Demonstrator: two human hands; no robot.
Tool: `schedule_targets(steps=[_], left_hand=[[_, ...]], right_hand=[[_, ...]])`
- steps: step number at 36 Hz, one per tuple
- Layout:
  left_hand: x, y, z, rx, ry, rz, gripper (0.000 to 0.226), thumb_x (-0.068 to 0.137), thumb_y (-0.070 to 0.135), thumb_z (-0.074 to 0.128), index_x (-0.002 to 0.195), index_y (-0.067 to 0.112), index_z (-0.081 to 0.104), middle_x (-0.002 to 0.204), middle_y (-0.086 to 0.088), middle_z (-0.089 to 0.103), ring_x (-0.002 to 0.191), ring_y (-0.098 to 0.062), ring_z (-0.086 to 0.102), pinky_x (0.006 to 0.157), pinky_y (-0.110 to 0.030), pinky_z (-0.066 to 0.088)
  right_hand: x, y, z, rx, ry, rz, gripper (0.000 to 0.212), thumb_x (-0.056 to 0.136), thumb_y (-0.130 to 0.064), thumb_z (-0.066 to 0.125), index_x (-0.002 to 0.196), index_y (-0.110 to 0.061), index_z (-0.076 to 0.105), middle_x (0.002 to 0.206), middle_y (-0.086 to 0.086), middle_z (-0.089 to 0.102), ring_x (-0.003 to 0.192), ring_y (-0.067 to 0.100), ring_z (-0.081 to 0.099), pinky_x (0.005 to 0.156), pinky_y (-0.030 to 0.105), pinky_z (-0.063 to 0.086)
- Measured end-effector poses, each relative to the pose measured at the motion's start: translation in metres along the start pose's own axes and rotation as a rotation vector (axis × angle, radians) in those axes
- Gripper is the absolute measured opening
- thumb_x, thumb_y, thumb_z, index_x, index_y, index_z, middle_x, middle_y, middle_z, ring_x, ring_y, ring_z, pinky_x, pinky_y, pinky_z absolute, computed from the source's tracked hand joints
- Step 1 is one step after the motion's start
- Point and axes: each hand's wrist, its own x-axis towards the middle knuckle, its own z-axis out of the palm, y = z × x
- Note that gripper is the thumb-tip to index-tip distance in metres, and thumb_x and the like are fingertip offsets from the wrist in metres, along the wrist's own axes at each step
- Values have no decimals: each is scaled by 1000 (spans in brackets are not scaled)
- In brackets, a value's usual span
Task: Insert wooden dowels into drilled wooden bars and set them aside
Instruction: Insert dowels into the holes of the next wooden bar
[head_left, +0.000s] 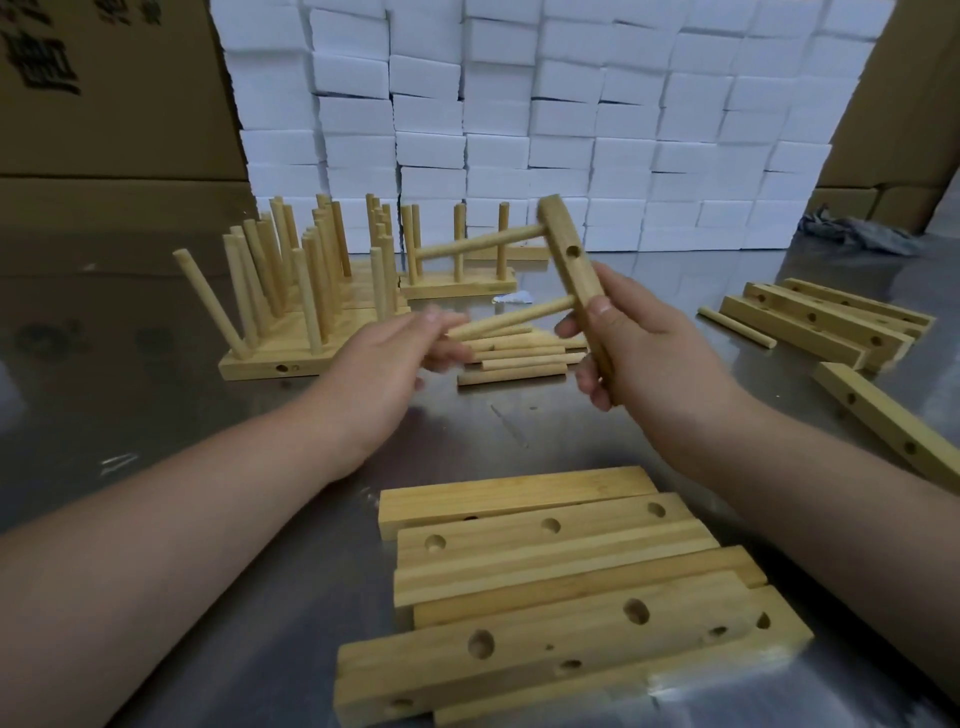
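I see my left forearm (182, 519) and right forearm (831, 483) bare from the frame's edges to the wrists. The left hand (384, 358) and right hand (644, 338) are bare too. The right thumbnail (601, 307) is short and plain. The left fingertips (434, 318) are blurred.

**A:** What's lying on the bench (130, 338)?

**B:** On my feed, a pile of drilled bars (545, 571) sits nearest the camera, with loose dowels (519, 356) mid-bench. The doweled bars (291, 322) stand pegs-up at the back left.

**A:** And the right side?

**B:** I see a second batch of bars (821, 322) with a stray dowel (735, 326) just beside it. A lone bar (888, 415) lies nearer, and a grey cloth (857, 234) far back.
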Motion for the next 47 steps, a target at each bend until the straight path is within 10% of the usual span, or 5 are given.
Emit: schedule_targets(steps=[9,17,31,35,47], left_hand=[[1,-16,1,708,-212,43,33,92,31,48,122,40,56,124,11,52,118,-10,46,102,-29,34],[3,-16,0,807,-208,137,44,94,32,47,137,35,40,141,17,37,132,-7,26,105,-25,18],[1,-11,5,727,-198,108,31,72,58,59,99,44,63,91,19,54,90,-5,51,81,-29,45],[-1,-10,4,721,-414,161,62,74,63,43,134,51,35,133,21,41,120,-4,35,98,-29,31],[-2,-12,7,709,-164,149,14,79,39,66,69,37,56,78,19,55,75,1,50,60,-18,38]], right_hand=[[12,5,-12,214,209,212,24,102,-19,33,91,-26,53,88,3,60,51,11,48,43,21,42],[24,12,-11,316,237,353,20,96,-12,37,109,-12,53,78,4,56,41,9,46,38,16,38],[16,9,-4,257,207,255,22,99,-15,38,88,-14,57,84,2,62,55,10,47,52,23,39],[17,11,1,135,250,239,25,100,-19,37,84,-21,56,82,-4,64,58,6,51,53,21,38],[21,14,-1,193,248,293,26,100,-18,36,84,-25,55,80,-3,65,70,9,58,66,24,45]])
